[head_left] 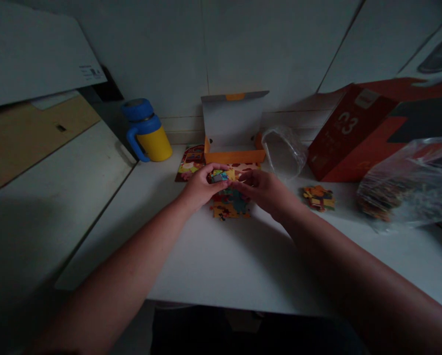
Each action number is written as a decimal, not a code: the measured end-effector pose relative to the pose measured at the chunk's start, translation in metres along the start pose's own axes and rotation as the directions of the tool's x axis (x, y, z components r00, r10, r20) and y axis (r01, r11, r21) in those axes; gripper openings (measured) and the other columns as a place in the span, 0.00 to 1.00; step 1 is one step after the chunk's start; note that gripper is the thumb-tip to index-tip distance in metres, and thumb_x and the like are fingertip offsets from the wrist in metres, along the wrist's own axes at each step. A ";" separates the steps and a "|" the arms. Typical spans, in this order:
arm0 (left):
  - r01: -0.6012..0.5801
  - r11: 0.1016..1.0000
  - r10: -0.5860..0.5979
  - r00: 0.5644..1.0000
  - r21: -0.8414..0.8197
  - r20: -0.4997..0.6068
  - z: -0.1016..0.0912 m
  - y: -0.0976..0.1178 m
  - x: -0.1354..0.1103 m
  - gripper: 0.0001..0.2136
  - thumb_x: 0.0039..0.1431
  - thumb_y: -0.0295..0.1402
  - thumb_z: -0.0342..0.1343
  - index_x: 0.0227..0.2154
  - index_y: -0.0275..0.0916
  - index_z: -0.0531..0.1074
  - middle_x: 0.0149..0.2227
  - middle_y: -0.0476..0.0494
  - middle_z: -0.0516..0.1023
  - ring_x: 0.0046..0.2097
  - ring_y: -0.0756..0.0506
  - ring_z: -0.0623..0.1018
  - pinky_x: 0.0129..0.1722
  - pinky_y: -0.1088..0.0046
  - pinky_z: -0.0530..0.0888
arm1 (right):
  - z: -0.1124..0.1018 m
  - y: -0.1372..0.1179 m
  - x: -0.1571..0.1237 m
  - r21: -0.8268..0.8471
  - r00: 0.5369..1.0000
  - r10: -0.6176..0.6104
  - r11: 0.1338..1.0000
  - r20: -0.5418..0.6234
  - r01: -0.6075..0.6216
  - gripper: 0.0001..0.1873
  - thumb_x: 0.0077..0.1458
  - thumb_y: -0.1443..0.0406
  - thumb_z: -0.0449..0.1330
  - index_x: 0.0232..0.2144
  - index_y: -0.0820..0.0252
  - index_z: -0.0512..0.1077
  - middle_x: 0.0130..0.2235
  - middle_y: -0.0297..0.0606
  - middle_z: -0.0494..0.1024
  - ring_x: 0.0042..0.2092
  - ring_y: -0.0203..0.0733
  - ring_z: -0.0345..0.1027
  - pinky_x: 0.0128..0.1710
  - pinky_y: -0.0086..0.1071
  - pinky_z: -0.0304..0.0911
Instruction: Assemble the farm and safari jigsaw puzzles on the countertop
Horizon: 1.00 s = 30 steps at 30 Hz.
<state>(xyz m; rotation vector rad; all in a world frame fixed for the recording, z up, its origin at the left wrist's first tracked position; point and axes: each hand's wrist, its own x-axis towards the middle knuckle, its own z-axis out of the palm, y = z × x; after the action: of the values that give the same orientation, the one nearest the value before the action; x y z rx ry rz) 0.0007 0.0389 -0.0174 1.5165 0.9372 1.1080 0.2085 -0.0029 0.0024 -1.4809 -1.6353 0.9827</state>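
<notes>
A few printed pieces [224, 175] are held above the puzzle [233, 206], near the middle of the table [191, 266], gripped between thumb and fingers of the left hand [202, 185]. The grip of the right hand [264, 191] is drawn together at their right edge; whether a piece is pinched there cannot be told. The pieces can be expected to be light and fairly stiff, like card, with tabs that may bend or fray, so they are best taken by the edges.

Beyond the hands an open box [235, 157] is set, with a leaflet [192, 161] to its left and a flask [155, 140] farther left. To the right, clear wrap [293, 153], loose pieces [318, 197], a filled bag [423, 180] and a red carton [349, 133] are seen. The puzzle is partly hidden by the hands; the far side is hemmed in by the box.
</notes>
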 end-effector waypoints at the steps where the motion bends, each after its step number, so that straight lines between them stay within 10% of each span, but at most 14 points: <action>1: 0.012 1.000 -0.012 1.000 -0.015 0.029 0.001 0.002 -0.001 0.20 0.50 0.33 0.73 0.47 0.42 0.79 0.53 0.40 0.80 0.51 0.44 0.79 0.51 0.67 0.76 | 0.002 0.003 0.002 0.107 0.998 0.050 0.993 0.040 -0.054 0.17 0.59 0.50 0.66 0.38 0.56 0.73 0.34 0.38 0.81 0.31 0.39 0.73 0.31 0.31 0.69; 12: 0.070 0.982 -0.039 0.984 -0.174 0.175 0.000 0.008 -0.002 0.25 0.51 0.31 0.73 0.53 0.44 0.77 0.52 0.40 0.80 0.49 0.45 0.80 0.48 0.67 0.78 | -0.001 0.000 0.002 0.446 0.974 0.219 0.868 0.053 -0.219 0.13 0.54 0.56 0.71 0.32 0.58 0.75 0.30 0.34 0.76 0.29 0.34 0.69 0.31 0.29 0.70; 30: -0.015 0.999 0.020 0.993 -0.040 0.113 -0.004 -0.002 0.002 0.25 0.51 0.32 0.74 0.53 0.42 0.76 0.51 0.41 0.79 0.50 0.44 0.79 0.51 0.67 0.76 | 0.005 0.002 0.003 0.589 0.963 0.261 0.768 0.072 -0.252 0.18 0.45 0.56 0.78 0.26 0.59 0.75 0.28 0.35 0.78 0.30 0.35 0.72 0.33 0.28 0.74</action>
<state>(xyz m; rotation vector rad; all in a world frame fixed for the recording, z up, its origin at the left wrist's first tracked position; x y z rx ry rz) -0.0028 0.0421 -0.0185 1.5416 0.8214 1.0357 0.2047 -0.0002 -0.0016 -1.2688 -0.9712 1.4725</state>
